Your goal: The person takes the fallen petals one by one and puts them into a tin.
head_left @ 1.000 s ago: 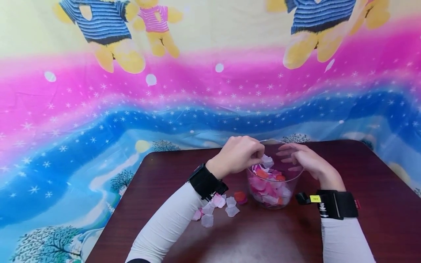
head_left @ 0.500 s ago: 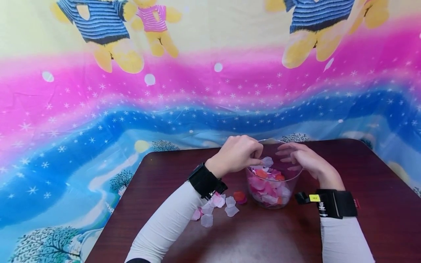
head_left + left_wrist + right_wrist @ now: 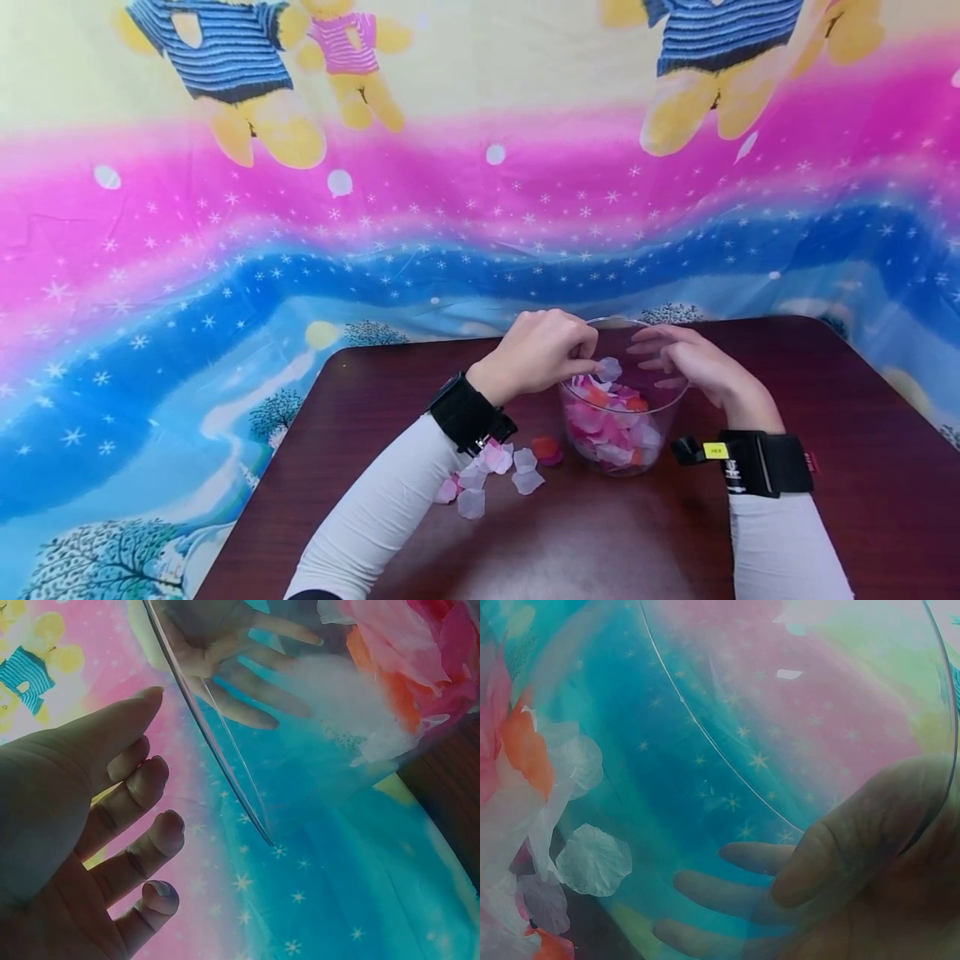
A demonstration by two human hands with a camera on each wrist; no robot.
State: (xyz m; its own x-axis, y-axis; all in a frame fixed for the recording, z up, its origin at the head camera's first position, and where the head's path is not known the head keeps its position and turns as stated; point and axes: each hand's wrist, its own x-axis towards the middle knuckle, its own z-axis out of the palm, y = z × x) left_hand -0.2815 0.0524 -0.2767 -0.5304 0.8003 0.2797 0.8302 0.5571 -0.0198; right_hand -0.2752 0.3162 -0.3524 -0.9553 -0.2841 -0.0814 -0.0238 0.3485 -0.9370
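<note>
A clear bowl (image 3: 671, 406) stands on the table, partly filled with pink, white and orange artificial petals (image 3: 600, 427). At the bowl's left rim is my left hand (image 3: 543, 354); the left wrist view shows its fingers loosely bent, with nothing between them. A whitish petal (image 3: 609, 369) appears just beyond its thumb in the head view. My right hand (image 3: 708, 367) is at the bowl's right side, its fingers spread and nearly straight. Through the clear wall, the right wrist view shows those fingers (image 3: 727, 892) and a pale petal (image 3: 594, 860) beside the heap.
Several loose petals (image 3: 472, 477), white and pink, lie on the dark wooden table (image 3: 600, 542) left of the bowl. Close to its base is a red and magenta pair of petals (image 3: 547, 450). A printed cloth (image 3: 465, 200) hangs behind the table's back edge.
My left thumb has straightened away from the curled fingers, and the whitish petal beside it shows smaller. My right hand and the bowl stay in place.
</note>
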